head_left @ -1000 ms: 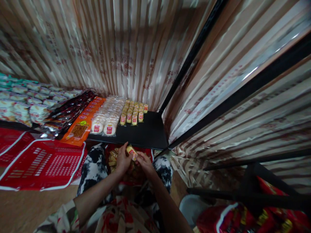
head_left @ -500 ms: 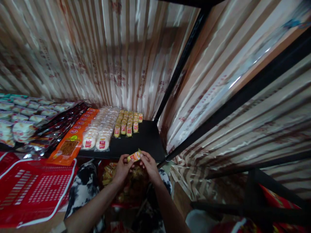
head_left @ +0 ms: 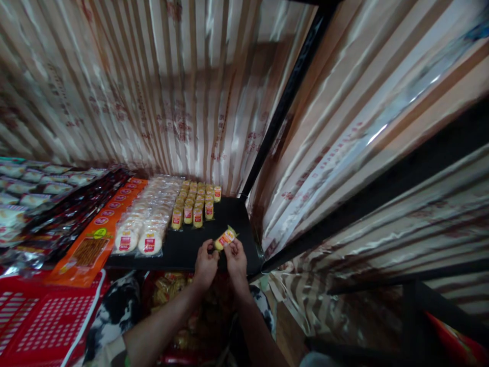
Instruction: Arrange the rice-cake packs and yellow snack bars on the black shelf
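Note:
Both my hands hold one small yellow snack packet (head_left: 225, 238) with a red and white label, just above the black shelf (head_left: 229, 214). My left hand (head_left: 205, 264) pinches its near end and my right hand (head_left: 236, 258) grips it from the right. The packet sits tilted, its far end pointing up and right. Ahead on the shelf stand rows of the same yellow packets (head_left: 195, 204). Left of them lie rows of round white cakes (head_left: 144, 229) in clear wrap.
Orange packs (head_left: 91, 244) and dark packs (head_left: 72, 214) lie further left on the shelf. A red plastic basket (head_left: 42, 321) is at lower left. A bin of more yellow snacks (head_left: 171, 290) sits under my arms. Striped sheeting forms the walls; black shelf bars run at right.
My hands have lifted the yellow packet up out of the bin and forward over the shelf's front part. The view has tilted down towards the shelf.

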A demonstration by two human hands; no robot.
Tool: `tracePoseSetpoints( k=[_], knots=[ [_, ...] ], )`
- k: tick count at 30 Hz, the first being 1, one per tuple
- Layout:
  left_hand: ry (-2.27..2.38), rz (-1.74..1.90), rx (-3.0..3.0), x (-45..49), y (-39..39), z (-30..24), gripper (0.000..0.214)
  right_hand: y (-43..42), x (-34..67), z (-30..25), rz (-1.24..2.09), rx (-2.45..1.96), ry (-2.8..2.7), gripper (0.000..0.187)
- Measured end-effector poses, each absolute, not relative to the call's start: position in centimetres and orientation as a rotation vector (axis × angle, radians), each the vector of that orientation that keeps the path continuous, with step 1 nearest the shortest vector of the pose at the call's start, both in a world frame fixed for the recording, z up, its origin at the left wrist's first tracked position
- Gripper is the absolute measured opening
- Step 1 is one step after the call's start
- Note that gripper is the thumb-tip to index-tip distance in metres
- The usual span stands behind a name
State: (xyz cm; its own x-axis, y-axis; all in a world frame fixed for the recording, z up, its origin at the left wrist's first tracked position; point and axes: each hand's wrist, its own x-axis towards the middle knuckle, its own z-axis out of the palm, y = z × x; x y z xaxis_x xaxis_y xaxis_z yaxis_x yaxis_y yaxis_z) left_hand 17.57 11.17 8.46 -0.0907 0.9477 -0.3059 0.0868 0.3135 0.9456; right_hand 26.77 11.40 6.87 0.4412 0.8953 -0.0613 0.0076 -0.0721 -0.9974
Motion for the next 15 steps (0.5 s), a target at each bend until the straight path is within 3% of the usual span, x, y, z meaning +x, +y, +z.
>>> tracePoseSetpoints(
  k=[5,15],
  knots=[
    [1.531,1.085,1.319,18.8,13.3,8.9,0.036,16.1,29.0,7.0,0.783,-1.593,-1.011,0.043],
    [1.258,1.051,1.216,22.6,21.5,7.8,0.046,25.1,30.5,7.1,0.557,-1.787,-1.243,0.047]
  ],
)
